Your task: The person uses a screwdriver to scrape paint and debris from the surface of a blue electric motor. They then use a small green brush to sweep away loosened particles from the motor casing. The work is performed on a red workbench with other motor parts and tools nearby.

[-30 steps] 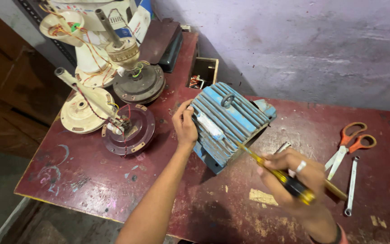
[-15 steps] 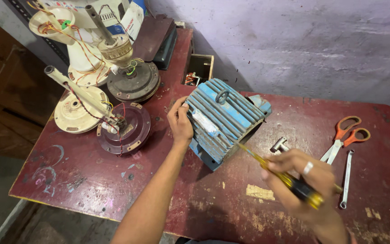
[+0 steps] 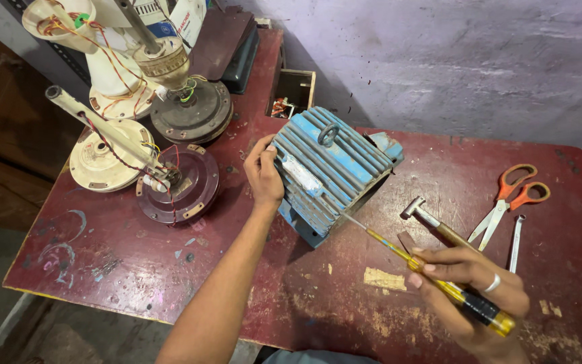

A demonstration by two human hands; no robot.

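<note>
A blue finned electric motor housing (image 3: 335,165) with a lifting ring on top lies on the dark red table (image 3: 136,269). My left hand (image 3: 263,172) grips its left end. My right hand (image 3: 473,290), wearing a ring, holds a screwdriver (image 3: 432,276) with a yellow and black handle. The screwdriver's shaft points up-left and its tip touches the near lower edge of the blue housing.
A small hammer (image 3: 432,221) lies right of the motor. Orange-handled scissors (image 3: 510,199) and a spanner (image 3: 515,243) rest near the right edge. Several ceiling fan motors and rods (image 3: 176,182) with loose wires crowd the back left. A small open box (image 3: 293,93) sits by the wall.
The view has shifted slightly. My right hand has drawn back toward me a little with the screwdriver, uncovering the hammer. My left hand stays on the housing.
</note>
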